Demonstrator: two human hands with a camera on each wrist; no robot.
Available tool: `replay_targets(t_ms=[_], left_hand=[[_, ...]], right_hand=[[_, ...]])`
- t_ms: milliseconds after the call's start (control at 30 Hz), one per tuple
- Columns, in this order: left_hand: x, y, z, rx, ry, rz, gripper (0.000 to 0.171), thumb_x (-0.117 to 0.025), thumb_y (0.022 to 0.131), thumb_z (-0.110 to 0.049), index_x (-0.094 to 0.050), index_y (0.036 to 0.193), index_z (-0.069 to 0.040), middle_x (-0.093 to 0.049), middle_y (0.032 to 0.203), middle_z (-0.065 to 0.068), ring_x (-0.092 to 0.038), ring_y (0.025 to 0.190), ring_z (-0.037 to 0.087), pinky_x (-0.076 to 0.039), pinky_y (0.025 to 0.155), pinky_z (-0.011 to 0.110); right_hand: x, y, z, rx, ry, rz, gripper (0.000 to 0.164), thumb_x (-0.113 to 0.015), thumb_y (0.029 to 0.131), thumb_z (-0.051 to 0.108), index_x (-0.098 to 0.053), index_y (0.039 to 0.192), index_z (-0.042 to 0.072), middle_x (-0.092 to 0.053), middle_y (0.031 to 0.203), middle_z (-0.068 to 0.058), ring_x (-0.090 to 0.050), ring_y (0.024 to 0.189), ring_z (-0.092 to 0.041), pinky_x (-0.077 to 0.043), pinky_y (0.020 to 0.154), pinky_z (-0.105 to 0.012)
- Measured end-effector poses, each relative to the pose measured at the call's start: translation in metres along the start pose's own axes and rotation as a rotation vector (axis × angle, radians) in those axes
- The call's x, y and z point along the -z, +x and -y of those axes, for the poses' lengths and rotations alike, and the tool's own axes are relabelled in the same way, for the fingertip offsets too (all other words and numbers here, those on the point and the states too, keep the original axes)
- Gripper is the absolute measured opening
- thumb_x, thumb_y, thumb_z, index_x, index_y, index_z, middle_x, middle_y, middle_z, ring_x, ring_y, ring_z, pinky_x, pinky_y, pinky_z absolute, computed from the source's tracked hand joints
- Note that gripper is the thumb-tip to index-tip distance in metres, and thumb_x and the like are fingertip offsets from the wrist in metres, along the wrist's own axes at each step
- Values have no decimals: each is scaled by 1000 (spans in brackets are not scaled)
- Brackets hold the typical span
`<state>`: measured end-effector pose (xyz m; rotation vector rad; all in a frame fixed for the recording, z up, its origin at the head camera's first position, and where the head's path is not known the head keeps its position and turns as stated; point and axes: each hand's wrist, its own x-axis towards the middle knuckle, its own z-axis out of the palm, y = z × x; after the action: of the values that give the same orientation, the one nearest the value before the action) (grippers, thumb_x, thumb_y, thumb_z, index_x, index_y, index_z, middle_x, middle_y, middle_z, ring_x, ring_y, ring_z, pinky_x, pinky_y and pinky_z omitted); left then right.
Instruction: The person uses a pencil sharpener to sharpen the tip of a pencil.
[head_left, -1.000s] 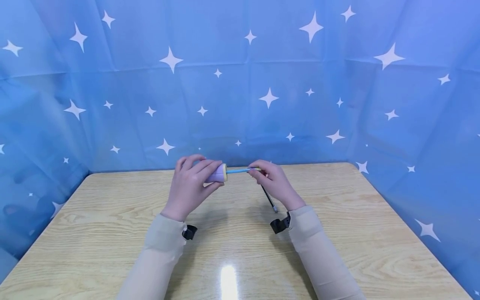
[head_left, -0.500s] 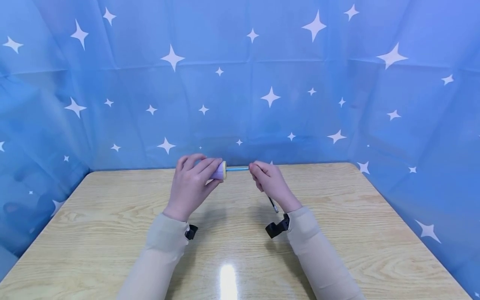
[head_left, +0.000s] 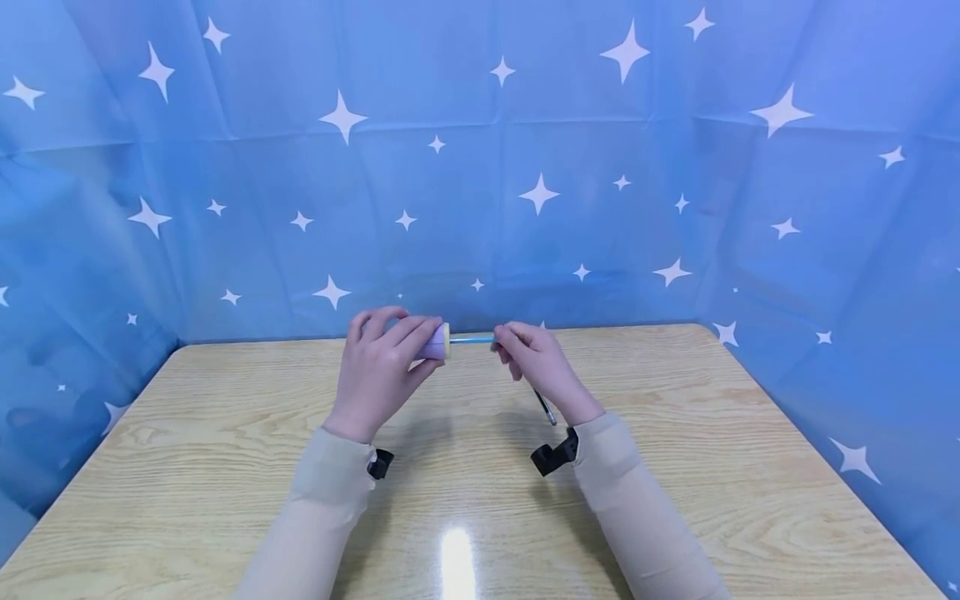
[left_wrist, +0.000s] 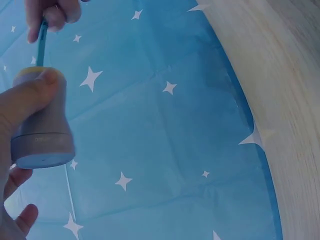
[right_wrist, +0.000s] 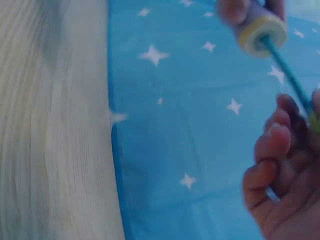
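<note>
My left hand [head_left: 381,371] grips a small purple pencil sharpener [head_left: 431,343] with a yellow rim, held sideways above the table. In the left wrist view, the thumb presses on the sharpener's [left_wrist: 44,120] waisted body. A blue pencil [head_left: 472,339] sticks out of the hole in the sharpener's end. My right hand [head_left: 542,362] pinches the pencil's outer end between thumb and fingers. The right wrist view shows the pencil [right_wrist: 289,72] inside the round opening, with a yellow-green part at the fingers. The tip inside the sharpener is hidden.
A dark pencil [head_left: 546,408] lies on the wooden table [head_left: 465,475] below the right hand, partly covered by it. A blue curtain with white stars [head_left: 480,167] hangs behind and at both sides. Each wrist wears a small black camera mount [head_left: 555,454].
My right hand has rolled over on the pencil's end, hiding the yellow-green part seen earlier in the head view, and has shifted slightly. The left hand and sharpener stay almost in place.
</note>
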<state>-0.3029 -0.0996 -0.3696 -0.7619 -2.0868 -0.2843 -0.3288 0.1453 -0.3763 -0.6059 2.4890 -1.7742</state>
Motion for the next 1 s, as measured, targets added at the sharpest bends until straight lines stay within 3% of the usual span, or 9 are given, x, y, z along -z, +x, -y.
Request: replay_targets(t_ms=[100, 200, 367, 533, 667, 800, 1000], left_hand=[[1, -1, 3, 28, -10, 36, 51, -87, 71, -29, -71, 117, -14, -70, 105, 3, -53, 109, 28, -35, 94, 50], [3, -2, 5, 65, -35, 66, 51, -87, 72, -31, -71, 117, -14, -71, 104, 2, -53, 110, 27, -35, 94, 50], [7, 0, 7, 154, -188, 141, 48, -86, 73, -31, -72, 115, -15, -71, 103, 1, -50, 113, 25, -31, 96, 49], [11, 2, 7, 215, -311, 219, 47, -86, 72, -32, -73, 114, -15, -71, 104, -1, -47, 113, 21, -30, 96, 49], [11, 2, 7, 187, -285, 202, 47, -86, 73, -31, -72, 115, -14, -71, 105, 0, -48, 113, 22, -31, 95, 48], [10, 1, 8, 131, -218, 146, 49, -87, 71, -29, -73, 115, -13, -71, 105, 2, -51, 112, 23, -32, 95, 47], [11, 1, 8, 80, -141, 105, 50, -88, 70, -29, -73, 115, -12, -71, 104, 2, -52, 111, 24, -33, 95, 48]], right_hand=[[5, -1, -3, 128, -159, -53, 27, -52, 101, 32, -68, 109, 11, -58, 76, -5, -53, 60, -27, -47, 63, -39], [10, -2, -5, 224, -233, -85, 24, -57, 99, 28, -68, 116, 15, -58, 79, -6, -53, 60, -26, -45, 57, -36], [14, -2, -5, 327, -292, -100, 20, -61, 97, 25, -70, 111, 16, -56, 77, -3, -46, 56, -20, -38, 53, -32], [11, -2, -2, 343, -273, -49, 15, -59, 98, 20, -70, 105, 13, -55, 75, 0, -48, 58, -17, -41, 54, -33], [6, -2, -2, 348, -233, -25, 14, -53, 100, 13, -66, 94, 12, -53, 73, -5, -50, 60, -21, -42, 57, -32], [1, -1, -5, 391, -205, -25, 23, -50, 101, 7, -57, 80, 14, -45, 65, -6, -41, 52, -21, -36, 56, -32], [-5, 0, -8, 408, -203, -82, 30, -50, 102, 12, -49, 73, 17, -34, 61, 1, -28, 49, -16, -32, 62, -33]])
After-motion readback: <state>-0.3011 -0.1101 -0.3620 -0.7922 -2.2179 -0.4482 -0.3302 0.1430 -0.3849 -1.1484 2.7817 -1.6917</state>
